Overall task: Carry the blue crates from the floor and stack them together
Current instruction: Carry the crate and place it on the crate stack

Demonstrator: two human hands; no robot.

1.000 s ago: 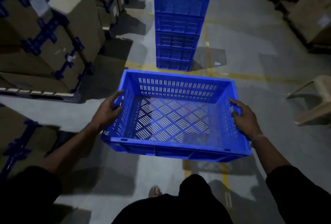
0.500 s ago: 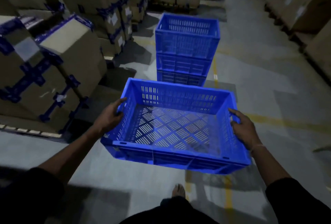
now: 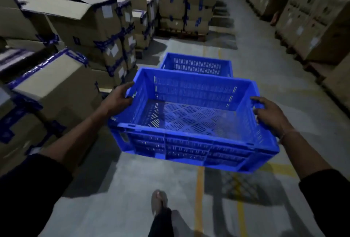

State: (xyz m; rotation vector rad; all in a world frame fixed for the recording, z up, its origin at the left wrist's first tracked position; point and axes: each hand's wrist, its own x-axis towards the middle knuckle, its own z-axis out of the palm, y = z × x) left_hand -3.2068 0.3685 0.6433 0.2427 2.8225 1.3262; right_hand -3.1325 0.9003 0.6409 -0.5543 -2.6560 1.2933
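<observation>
The left hand (image 3: 118,98) is gripping the left end wall of a blue crate (image 3: 189,123), thumb lying over the rim and fingers curled into the handle slot, while the right hand (image 3: 269,115) is gripping the right end wall in the same way, fingers hooked over the rim. Between them the crate is hanging level in mid-air at the centre of the frame, empty, its slotted floor showing the grey beneath it. Just above it in the frame, partly hidden behind its far wall, the top of the crate stack (image 3: 197,64) is showing as an open blue rim; how many crates are sitting under that rim cannot be told from here. Judging by this, the carry looks nearly finished: the held crate is not yet over the stack and is not touching it, so lifting it across, lining up the rims and lowering it are what is left for this crate. No other loose crates are showing on the concrete floor (image 3: 117,199). Taped cardboard boxes (image 3: 79,21) are filling the upper left, more cartons (image 3: 312,19) the upper right, and a sandalled foot (image 3: 159,201) is stepping at lower centre.
</observation>
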